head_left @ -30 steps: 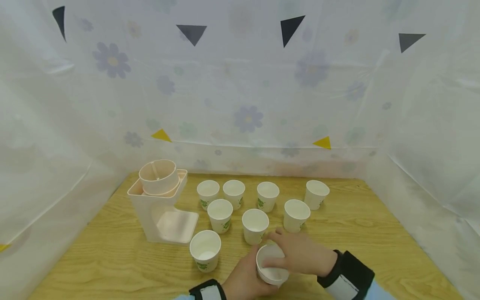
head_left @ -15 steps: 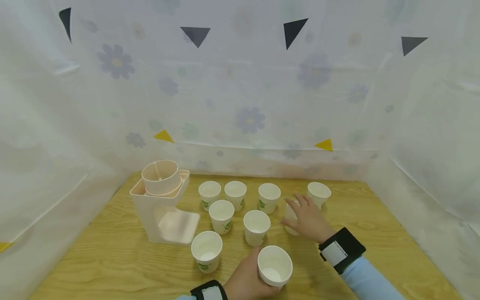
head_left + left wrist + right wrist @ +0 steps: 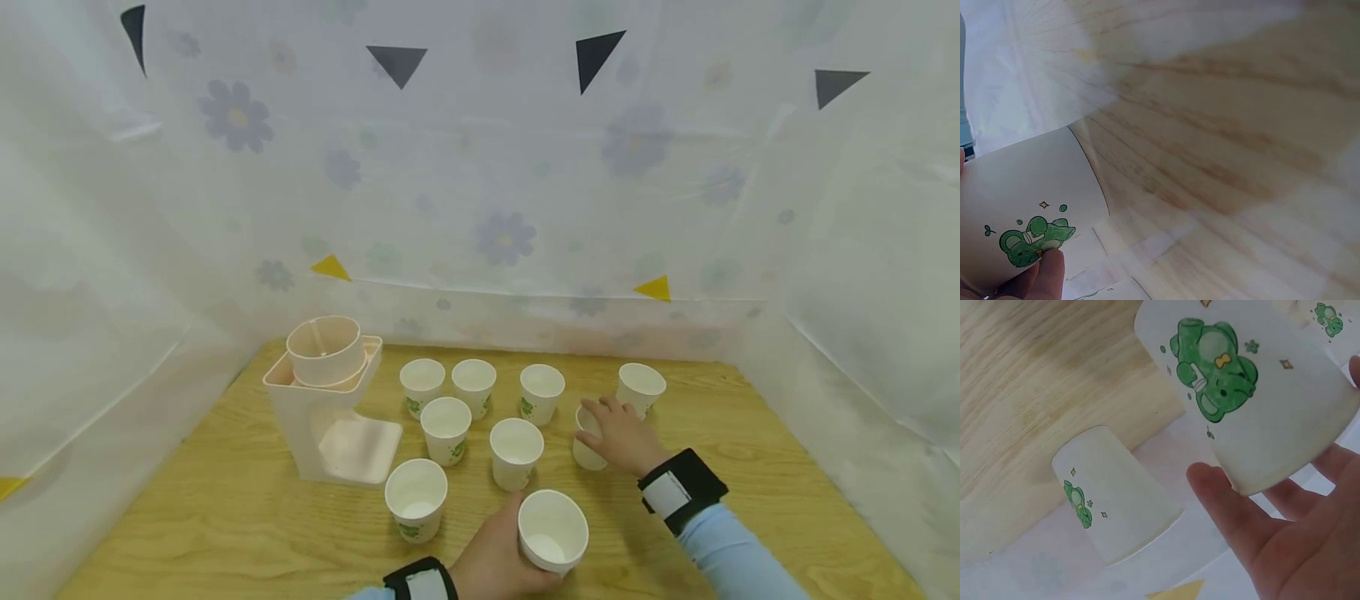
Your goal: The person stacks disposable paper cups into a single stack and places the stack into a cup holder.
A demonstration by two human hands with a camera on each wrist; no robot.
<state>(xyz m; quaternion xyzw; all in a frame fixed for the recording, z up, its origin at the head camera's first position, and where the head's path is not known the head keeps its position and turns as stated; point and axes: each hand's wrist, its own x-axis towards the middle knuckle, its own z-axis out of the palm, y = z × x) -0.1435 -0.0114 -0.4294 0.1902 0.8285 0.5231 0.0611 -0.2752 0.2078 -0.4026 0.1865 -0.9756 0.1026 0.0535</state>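
Observation:
Near the table's front, my left hand (image 3: 491,554) grips a white paper cup (image 3: 553,533) from its left side, the open mouth facing up. In the left wrist view, a fingertip (image 3: 1052,265) presses beside the green bear printed on this cup (image 3: 1029,187). Farther forward and to the right, my right hand (image 3: 625,437) reaches over another paper cup (image 3: 587,450), thumb and fingers around its rim and hiding its right part. The right wrist view shows that cup (image 3: 1260,394) close up, with fingers (image 3: 1222,500) spread about the rim.
Several more upright paper cups, such as the one at front left (image 3: 416,504), stand in loose rows on the wooden table (image 3: 225,533). A pale pink plastic stand (image 3: 300,433) with a round drum on top is at the left. White patterned sheeting (image 3: 480,167) encloses the table.
My right hand has left the cup in my left hand and moved forward and right, its fingers now around another cup. My left hand keeps its grip in about the same place.

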